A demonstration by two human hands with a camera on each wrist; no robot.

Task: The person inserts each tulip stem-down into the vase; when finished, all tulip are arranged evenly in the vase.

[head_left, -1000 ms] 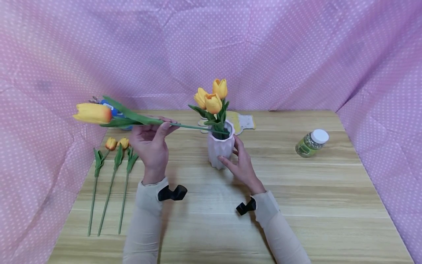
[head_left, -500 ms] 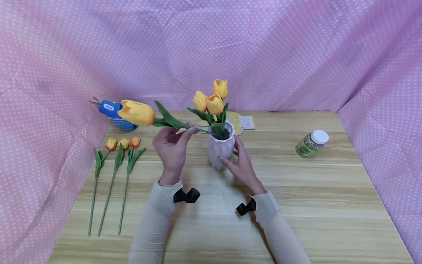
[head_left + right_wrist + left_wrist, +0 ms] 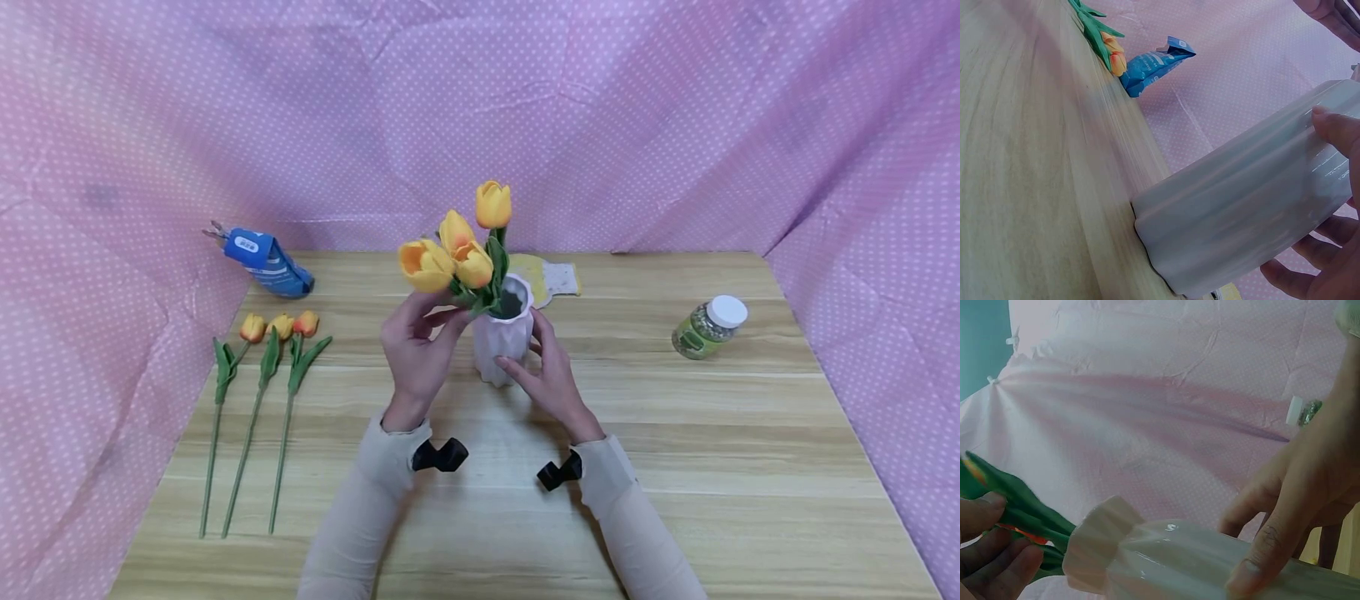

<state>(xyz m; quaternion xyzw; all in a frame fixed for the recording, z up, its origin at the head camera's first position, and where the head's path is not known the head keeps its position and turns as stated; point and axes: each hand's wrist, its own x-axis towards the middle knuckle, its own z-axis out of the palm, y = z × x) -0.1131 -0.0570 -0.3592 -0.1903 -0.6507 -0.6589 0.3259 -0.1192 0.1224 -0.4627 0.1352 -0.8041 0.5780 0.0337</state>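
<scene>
A pale pink fluted vase [image 3: 501,346] stands upright on the wooden table, with several yellow tulips [image 3: 492,205] leaning left out of its mouth. My left hand [image 3: 420,342] is at the rim's left side, thumb and fingers pinching the tulip [image 3: 426,266] with the lowest, leftmost bloom. In the left wrist view those fingertips [image 3: 991,503] are at the green leaves [image 3: 1022,494] just outside the rim. The stem ends are hidden inside the vase. My right hand [image 3: 553,375] holds the vase from the right, thumb in front and fingers behind, as the right wrist view also shows.
Three more tulips [image 3: 247,433] lie side by side on the left of the table. Behind them is a blue bag [image 3: 268,262]. A white-lidded jar [image 3: 708,327] is at the right, and a yellow and grey glove-like item [image 3: 558,279] lies behind the vase.
My left hand has moved right to the vase, bringing the tulip from lying nearly level to beside the other blooms. Those blooms have shifted slightly. My right hand stays on the vase.
</scene>
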